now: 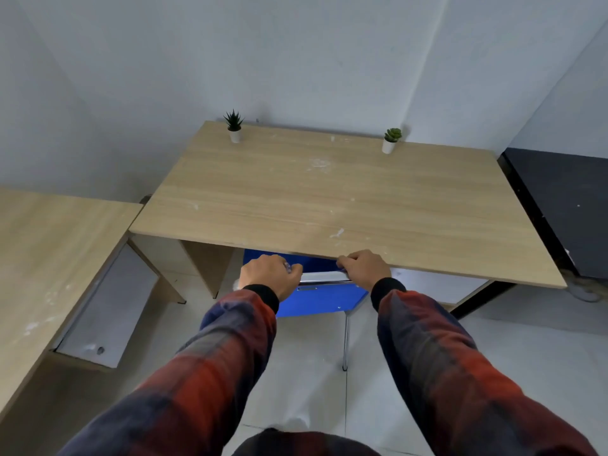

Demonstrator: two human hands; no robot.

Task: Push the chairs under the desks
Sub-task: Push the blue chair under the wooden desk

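Note:
A blue chair [320,299] with a chrome frame stands at the front edge of a light wooden desk [329,192]. Its seat is mostly hidden under the desktop; the blue backrest and one chrome rear leg show below the edge. My left hand [268,273] grips the left end of the chair's top rail. My right hand [363,268] grips the right end, knuckles touching the desk's front edge. Both arms in red plaid sleeves reach straight forward.
Two small potted plants [234,126] [391,139] stand at the desk's back edge by the wall. A second wooden desk [49,258] runs along the left. A black surface [566,205] sits at the right. Pale tiled floor [312,373] lies under me.

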